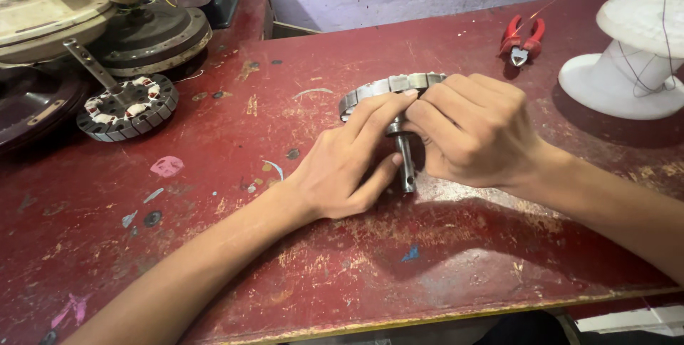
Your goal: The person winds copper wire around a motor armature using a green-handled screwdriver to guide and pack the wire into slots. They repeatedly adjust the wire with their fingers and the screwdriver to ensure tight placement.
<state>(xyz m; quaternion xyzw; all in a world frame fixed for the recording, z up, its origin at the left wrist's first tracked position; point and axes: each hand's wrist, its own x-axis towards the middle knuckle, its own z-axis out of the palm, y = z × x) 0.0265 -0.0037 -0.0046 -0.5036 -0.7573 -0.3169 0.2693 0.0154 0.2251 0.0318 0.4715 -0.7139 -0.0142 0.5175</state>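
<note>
A round metal fan stator (385,90) with a steel shaft (407,163) lies at the middle of the worn red table (442,259). My left hand (345,167) grips it from the left, fingers laid over the core and thumb near the shaft. My right hand (474,131) covers its right side with fingers curled onto the core. Most of the stator is hidden beneath both hands; only its far toothed rim and the shaft's lower end show.
A second stator (128,106) with coils and a tilted shaft rests at the left. Behind it stand fan motor housings (153,35). Red-handled pliers (521,40) lie at the back right, beside a white spool (630,53) with thin wire.
</note>
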